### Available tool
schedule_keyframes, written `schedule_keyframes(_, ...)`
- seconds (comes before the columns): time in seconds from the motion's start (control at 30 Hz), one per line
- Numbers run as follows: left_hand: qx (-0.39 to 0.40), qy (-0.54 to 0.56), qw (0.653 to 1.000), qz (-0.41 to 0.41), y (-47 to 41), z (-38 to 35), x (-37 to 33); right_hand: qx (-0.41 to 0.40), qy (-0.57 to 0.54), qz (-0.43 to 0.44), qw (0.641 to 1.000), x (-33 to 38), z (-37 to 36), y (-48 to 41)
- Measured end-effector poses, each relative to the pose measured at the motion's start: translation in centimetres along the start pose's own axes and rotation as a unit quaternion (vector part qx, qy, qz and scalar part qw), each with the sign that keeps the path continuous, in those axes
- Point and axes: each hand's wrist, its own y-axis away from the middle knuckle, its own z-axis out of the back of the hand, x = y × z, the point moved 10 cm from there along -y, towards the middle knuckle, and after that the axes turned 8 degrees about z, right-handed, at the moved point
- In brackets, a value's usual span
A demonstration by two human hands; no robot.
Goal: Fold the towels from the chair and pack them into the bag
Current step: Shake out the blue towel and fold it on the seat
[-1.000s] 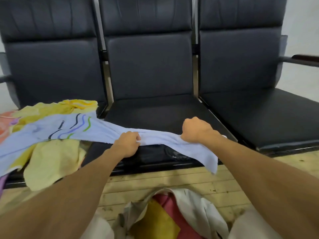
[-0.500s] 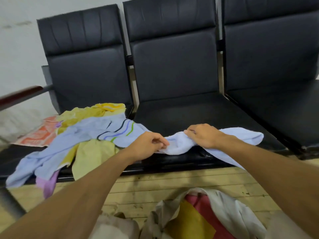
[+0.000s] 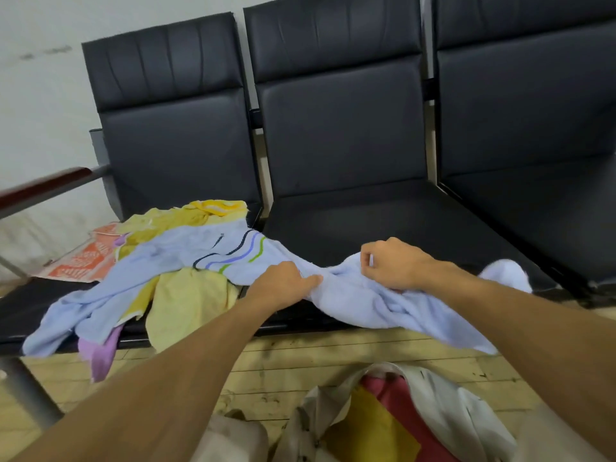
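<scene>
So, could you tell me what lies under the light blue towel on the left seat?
Under the light blue towel a pale yellow towel and a purple towel stick out at the front edge of the seat. Whether more lie beneath is covered.

A pale yellow wooden plank floor (image 3: 293,358) (scuffed here and there with dark marks) stretched across the foreground. Farther back rose a plain white painted wall (image 3: 40,105), with a faint grey smudge (image 3: 46,52) high up.

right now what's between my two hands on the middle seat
A short bunched stretch of the light blue towel, which both the left hand and the right hand grip, seen in the head view.
</scene>
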Motion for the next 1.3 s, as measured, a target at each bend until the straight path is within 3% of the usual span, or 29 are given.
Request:
schedule_keyframes(0.07, 0.002, -0.022, 1.000, -0.013, 0.2, -0.4, -0.7, -0.049, 0.042, 0.031, 0.997, 0.7, 0.6, -0.4)
schedule_keyframes(0.17, 0.023, -0.013, 0.999, -0.040, 0.2, -0.7, -1.7, -0.033, -0.004, 0.056, 0.998, 1.8, -0.3, -1.6)
schedule_keyframes(0.37, 0.014, 0.028, 0.994, -0.101, 0.8, -0.6, -3.1, 0.036, 0.046, -0.039, 0.998, -0.3, -3.3, -2.8)
schedule_keyframes(0.47, -0.002, 0.024, 0.994, -0.109, 1.0, -0.3, -3.2, 0.030, -0.044, -0.049, 0.997, 0.2, -3.7, -2.9)
schedule_keyframes(0.7, -0.002, 0.082, 0.993, -0.086, 0.9, 0.5, -2.5, 0.118, -0.149, -0.006, 0.982, 1.3, -4.1, -1.1)
schedule_keyframes(0.83, 0.016, 0.211, 0.977, -0.031, 1.2, 1.2, -1.6, 0.018, -0.247, -0.036, 0.968, 0.1, -1.6, -0.3)
schedule_keyframes(0.93, 0.020, 0.341, 0.939, 0.032, 1.4, 1.8, -0.7, -0.065, -0.310, -0.069, 0.946, -1.3, 0.2, 0.5)
schedule_keyframes(1.1, 0.027, 0.514, 0.849, 0.117, 1.3, 2.6, 0.5, -0.208, -0.435, -0.152, 0.863, -4.6, 2.9, 2.3)
schedule_keyframes(1.2, 0.031, 0.589, 0.803, 0.081, 0.9, 3.4, 0.3, -0.289, -0.488, -0.200, 0.799, -7.3, 4.2, 3.7)
schedule_keyframes(1.3, 0.005, 0.604, 0.793, 0.075, 0.6, 3.7, 0.5, -0.327, -0.489, -0.221, 0.778, -9.0, 5.1, 4.4)
